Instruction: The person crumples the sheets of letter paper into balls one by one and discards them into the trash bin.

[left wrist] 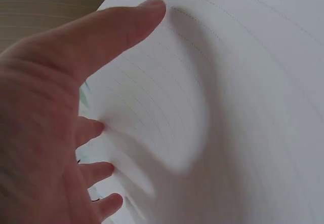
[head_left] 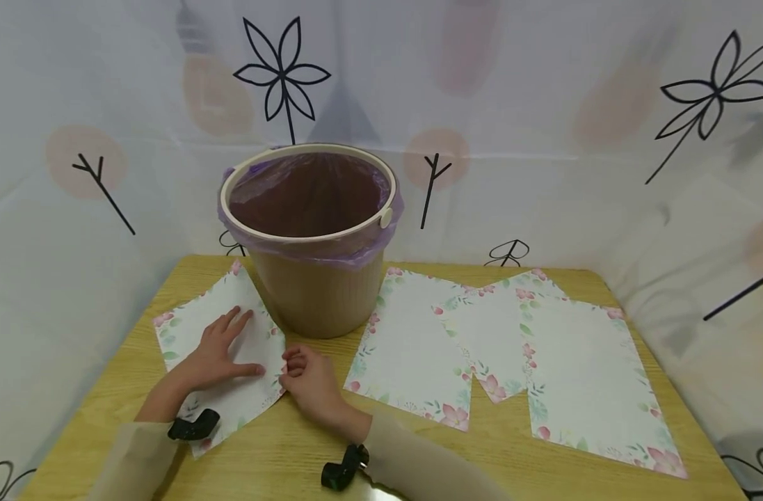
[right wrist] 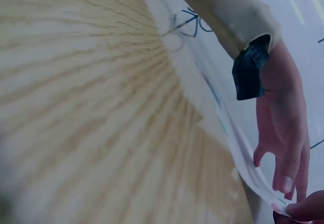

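A sheet of flower-bordered paper (head_left: 231, 410) lies turned at an angle on the left of the table. My left hand (head_left: 215, 355) rests on it with fingers spread; in the left wrist view the thumb (left wrist: 116, 31) stretches over the faintly lined white surface. At the sheet's right corner my right hand (head_left: 315, 386) pinches the paper's edge between thumb and curled fingers. Seen from the right wrist, the paper (right wrist: 243, 153) rises a little off the wooden table, and the right fingertips (right wrist: 306, 207) grip its edge at the bottom corner.
Behind the hands stands a beige bucket (head_left: 318, 292) lined with a purple plastic bag (head_left: 356, 254). To its right lie three more flower-bordered sheets, one on the left (head_left: 412, 348), one in the middle (head_left: 496, 334) and one on the right (head_left: 588, 376), overlapping. A patterned curtain (head_left: 531, 174) hangs behind the table.
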Available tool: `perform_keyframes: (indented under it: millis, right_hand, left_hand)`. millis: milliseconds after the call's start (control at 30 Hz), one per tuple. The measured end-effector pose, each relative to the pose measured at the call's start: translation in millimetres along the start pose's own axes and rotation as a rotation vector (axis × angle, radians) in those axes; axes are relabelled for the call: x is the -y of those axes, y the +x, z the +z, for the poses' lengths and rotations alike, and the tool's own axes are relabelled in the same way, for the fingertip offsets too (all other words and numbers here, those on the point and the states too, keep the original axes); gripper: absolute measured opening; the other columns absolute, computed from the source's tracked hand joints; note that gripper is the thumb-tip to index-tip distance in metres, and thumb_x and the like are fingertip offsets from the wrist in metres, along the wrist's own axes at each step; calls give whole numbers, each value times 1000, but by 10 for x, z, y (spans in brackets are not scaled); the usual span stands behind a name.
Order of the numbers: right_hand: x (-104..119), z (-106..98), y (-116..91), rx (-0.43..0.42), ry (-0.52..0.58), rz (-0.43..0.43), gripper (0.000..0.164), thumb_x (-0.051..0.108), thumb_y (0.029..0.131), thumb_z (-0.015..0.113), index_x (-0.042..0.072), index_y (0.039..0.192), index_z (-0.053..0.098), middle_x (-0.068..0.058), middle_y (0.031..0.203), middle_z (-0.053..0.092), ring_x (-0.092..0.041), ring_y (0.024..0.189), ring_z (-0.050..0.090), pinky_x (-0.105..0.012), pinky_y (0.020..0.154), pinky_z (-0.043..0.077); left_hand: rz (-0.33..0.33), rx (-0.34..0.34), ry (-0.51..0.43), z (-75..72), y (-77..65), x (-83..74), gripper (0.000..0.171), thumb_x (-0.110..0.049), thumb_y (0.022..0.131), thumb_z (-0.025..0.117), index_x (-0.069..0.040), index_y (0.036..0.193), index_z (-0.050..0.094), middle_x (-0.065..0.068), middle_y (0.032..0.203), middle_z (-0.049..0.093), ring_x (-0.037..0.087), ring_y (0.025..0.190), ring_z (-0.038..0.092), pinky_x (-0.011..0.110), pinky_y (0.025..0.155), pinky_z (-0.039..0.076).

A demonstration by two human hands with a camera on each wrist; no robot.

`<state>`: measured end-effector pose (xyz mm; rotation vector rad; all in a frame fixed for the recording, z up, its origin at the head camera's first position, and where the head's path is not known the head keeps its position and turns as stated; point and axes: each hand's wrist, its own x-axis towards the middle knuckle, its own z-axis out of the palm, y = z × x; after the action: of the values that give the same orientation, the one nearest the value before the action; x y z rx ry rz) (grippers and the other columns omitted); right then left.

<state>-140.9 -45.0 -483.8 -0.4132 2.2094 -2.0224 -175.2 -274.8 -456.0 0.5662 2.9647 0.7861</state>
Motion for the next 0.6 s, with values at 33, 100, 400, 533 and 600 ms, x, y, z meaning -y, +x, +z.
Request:
perform_keyframes:
  millis: [33, 100, 400, 533, 600]
  right_hand:
    - [13, -22, -3, 3, -2, 3, 25, -7, 83, 71, 3, 106, 65, -2, 88, 73, -3, 74, 67, -19, 65, 53]
    - [43, -73, -3, 7, -16, 7, 29, -6, 86, 69, 5, 112, 63, -3, 94, 74, -4, 78, 67, -19, 67, 53]
    - [128, -335, 26, 47, -144, -100, 30, -2, 94, 64, 8, 122, 68, -3, 105, 73, -7, 93, 68, -20, 77, 53]
    - [185, -464, 45, 23, -202, -190, 29, -3, 94, 63, 8, 119, 71, -3, 104, 73, -9, 92, 67, -22, 77, 53]
    - [225, -530, 48, 6, -224, -232, 28, -5, 94, 63, 7, 117, 73, -6, 102, 73, -11, 90, 67, -22, 75, 53]
  left_hand:
    - [-3, -8, -12, -10, 9, 2, 109, -47, 75, 84, -1, 156, 26, 30, 158, 15, 58, 138, 15, 73, 102, 21]
    - [-16, -21, -32, -28, 27, 9, 111, -46, 77, 84, -4, 158, 21, 28, 160, 13, 57, 139, 15, 73, 102, 22]
    - [49, -197, -134, -40, 101, 51, 103, -28, 82, 83, -13, 160, 18, 19, 164, 12, 50, 144, 14, 74, 102, 22]
    - [153, -266, -168, -46, 136, 4, 97, -16, 80, 84, -15, 159, 27, 14, 164, 15, 48, 143, 21, 75, 99, 26]
    - [186, -289, -169, -57, 147, -37, 93, -13, 80, 84, -15, 157, 33, 13, 164, 16, 49, 139, 29, 73, 97, 31]
